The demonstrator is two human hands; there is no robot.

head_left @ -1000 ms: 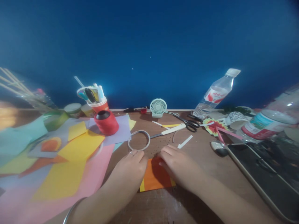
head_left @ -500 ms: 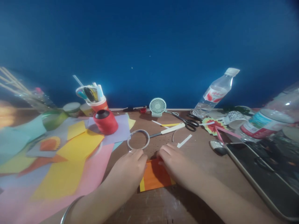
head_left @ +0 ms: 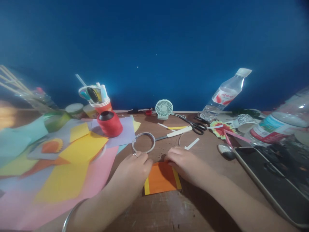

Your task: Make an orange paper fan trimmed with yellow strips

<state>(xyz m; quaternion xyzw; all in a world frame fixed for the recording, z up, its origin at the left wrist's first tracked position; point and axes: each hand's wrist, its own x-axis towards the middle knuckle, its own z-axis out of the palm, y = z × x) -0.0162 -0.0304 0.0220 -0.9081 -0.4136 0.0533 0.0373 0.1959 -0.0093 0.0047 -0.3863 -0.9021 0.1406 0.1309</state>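
An orange paper piece (head_left: 162,181) with yellow strips along its two sides lies flat on the brown table. At its far left corner, my left hand (head_left: 135,168) has its fingers curled in on the paper's edge. My right hand (head_left: 183,163) is closed at the far right corner in the same way. Both sets of fingertips are largely hidden behind the knuckles. Just beyond my left hand lies a roll of clear tape (head_left: 154,143). A white-handled knife (head_left: 180,132) points toward the roll, and a white paper strip (head_left: 192,143) is near my right hand.
Coloured paper sheets (head_left: 96,180) spread over the left side, with a red thread spool (head_left: 111,125) and a pen cup (head_left: 103,106) behind. Black scissors (head_left: 198,128) and a small fan (head_left: 164,109) stand farther back. To the right are a tilted bottle (head_left: 223,96) and a phone (head_left: 272,180).
My right hand has shifted slightly right, uncovering more of the orange paper and its right yellow strip. My left hand stays at the far left corner. The view has moved slightly.
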